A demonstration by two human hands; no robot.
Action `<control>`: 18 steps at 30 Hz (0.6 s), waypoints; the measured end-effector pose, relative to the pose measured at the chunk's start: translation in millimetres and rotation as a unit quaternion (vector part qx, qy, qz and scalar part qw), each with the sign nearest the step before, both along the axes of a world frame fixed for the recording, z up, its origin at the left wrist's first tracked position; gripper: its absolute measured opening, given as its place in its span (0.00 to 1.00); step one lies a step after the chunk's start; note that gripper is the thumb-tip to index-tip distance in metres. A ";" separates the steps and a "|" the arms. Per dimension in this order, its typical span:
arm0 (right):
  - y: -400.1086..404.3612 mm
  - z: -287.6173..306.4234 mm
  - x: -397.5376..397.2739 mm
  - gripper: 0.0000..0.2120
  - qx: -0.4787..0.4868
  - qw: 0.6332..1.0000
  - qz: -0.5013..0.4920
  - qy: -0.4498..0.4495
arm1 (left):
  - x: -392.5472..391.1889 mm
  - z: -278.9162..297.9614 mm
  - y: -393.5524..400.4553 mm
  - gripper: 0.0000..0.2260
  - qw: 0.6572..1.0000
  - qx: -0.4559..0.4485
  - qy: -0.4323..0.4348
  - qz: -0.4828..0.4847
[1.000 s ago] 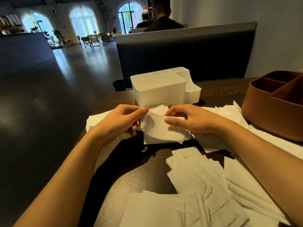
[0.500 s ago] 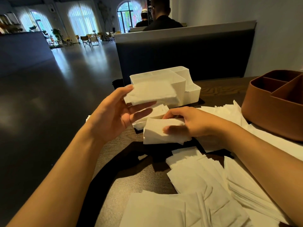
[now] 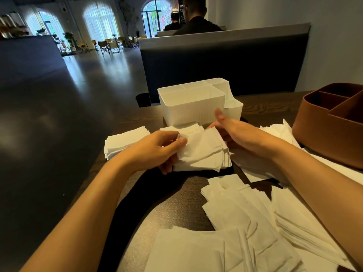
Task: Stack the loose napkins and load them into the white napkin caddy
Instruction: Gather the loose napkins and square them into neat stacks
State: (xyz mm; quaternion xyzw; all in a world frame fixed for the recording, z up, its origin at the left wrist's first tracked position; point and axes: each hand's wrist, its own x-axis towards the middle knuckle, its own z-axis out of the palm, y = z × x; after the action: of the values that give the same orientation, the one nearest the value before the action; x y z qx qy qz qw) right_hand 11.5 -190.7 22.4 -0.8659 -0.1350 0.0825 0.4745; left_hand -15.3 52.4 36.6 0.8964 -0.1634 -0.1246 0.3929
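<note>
Both hands met over a small stack of napkins (image 3: 202, 154) just in front of the white napkin caddy (image 3: 193, 107), which stood near the table's (image 3: 176, 209) far edge: the left hand (image 3: 155, 152) pinched its left end. The right hand (image 3: 235, 134) cupped its right end, thumb raised, its fingers hidden behind the paper. More loose napkins (image 3: 245, 222) spread toward the near right corner, cut off by the frame.
</note>
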 end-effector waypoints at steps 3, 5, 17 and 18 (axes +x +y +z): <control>-1.2 -1.1 -0.2 0.18 -0.079 0.994 0.042 -0.064 | 2.4 1.0 8.0 0.12 0.999 -0.003 0.045 -0.014; -2.7 0.3 -0.7 0.12 -0.057 0.994 0.030 -0.083 | 3.8 -0.3 10.1 0.12 0.998 0.003 0.055 -0.017; -4.1 -2.2 -0.1 0.17 -0.158 0.982 0.051 -0.093 | 10.3 -7.7 4.4 0.18 0.996 0.077 0.035 0.027; -2.4 -0.9 -1.7 0.23 -0.194 0.975 0.049 -0.099 | 9.6 -7.7 4.2 0.21 0.994 0.092 0.038 0.033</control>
State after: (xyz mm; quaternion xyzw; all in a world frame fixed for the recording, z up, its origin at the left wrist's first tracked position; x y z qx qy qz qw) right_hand 9.8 -193.1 21.5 -0.9376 -0.2049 0.0442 0.2774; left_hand -5.7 56.6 28.9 0.9283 -0.1070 -0.1598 0.3183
